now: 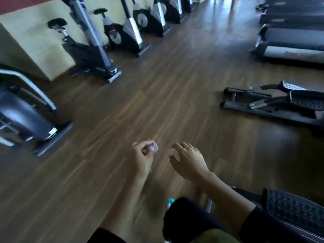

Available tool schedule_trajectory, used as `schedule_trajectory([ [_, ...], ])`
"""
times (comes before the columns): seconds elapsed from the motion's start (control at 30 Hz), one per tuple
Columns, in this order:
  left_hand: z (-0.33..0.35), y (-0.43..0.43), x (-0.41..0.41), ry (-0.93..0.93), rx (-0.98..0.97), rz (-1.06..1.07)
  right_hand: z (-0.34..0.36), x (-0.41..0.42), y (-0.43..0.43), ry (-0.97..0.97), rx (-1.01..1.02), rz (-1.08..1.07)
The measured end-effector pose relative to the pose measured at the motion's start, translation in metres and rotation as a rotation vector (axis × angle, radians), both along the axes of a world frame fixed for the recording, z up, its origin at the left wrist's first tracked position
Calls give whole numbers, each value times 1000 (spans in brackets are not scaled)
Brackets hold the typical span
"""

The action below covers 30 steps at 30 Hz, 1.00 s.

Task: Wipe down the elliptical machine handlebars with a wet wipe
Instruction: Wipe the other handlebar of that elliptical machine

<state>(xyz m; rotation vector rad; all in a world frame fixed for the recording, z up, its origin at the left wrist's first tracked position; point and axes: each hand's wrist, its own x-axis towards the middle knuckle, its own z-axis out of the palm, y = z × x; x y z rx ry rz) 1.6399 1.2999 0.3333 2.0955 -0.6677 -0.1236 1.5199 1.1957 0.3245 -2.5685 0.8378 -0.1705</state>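
Note:
My left hand is held out over the wooden floor, its fingers curled round a small crumpled wet wipe. Just to its right my right hand hovers with fingers spread and relaxed, holding nothing. The black ribbed pedal of an elliptical machine shows at the lower right, under my right forearm. A second elliptical's rails and pedals lie low at the right. No handlebars are in view. The picture is blurred by motion.
Several exercise bikes line the yellow wall at the upper left. A dark machine with a silver rail stands at the left edge. Treadmills sit at the upper right. Brown wood-look floor runs between them.

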Motion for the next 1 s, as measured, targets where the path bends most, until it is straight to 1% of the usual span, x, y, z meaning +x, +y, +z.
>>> schedule_trajectory([
  [0.23,-23,-159,100,-38,2,-172,-18,86,-137,-9,-21,-176],
  [0.3,-18,-210,122,-57,31,-224,-14,106,-182,-20,-6,-227],
  [0.4,-7,-286,145,-85,18,-320,-7,126,-246,-11,-12,-301],
  [0.5,-2,-362,159,-73,30,-408,-3,136,-309,-4,-11,-400],
  [0.73,-18,-539,152,-75,50,-679,-10,119,-444,52,10,-675],
  [1.0,-14,-739,89,-97,34,-1078,-5,65,-581,54,14,-1072],
])
